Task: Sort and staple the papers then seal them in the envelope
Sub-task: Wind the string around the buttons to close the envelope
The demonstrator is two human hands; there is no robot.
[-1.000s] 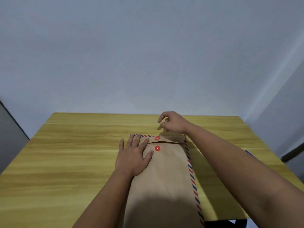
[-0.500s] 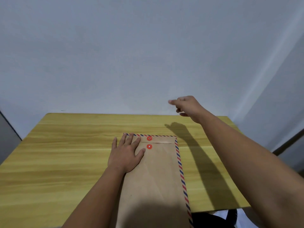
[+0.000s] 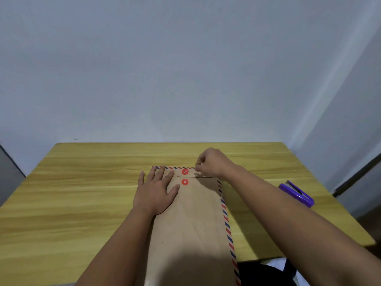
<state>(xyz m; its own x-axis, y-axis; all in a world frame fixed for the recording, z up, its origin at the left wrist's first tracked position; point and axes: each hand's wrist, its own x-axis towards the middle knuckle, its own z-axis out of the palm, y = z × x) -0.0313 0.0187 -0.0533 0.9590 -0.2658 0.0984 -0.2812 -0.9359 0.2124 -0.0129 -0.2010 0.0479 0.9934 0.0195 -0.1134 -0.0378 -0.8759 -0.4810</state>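
Note:
A brown envelope [image 3: 191, 223] with a red-and-blue striped border lies lengthwise on the wooden table [image 3: 82, 203], its flap folded down at the far end. Two red discs [image 3: 185, 176] sit one above the other at the flap. My left hand [image 3: 155, 191] rests flat on the envelope's upper left part, fingers spread. My right hand [image 3: 210, 162] hovers at the flap's right end and pinches a thin pale string [image 3: 199, 174] that runs from the upper disc. No papers are visible.
A purple stapler [image 3: 296, 193] lies on the table at the right, near the right edge. A grey wall stands close behind the table's far edge. The envelope's near end hangs over the front edge toward me.
My right hand came back down from the air at the far right to the flap's right end and now pinches the string. The left hand stayed flat on the envelope.

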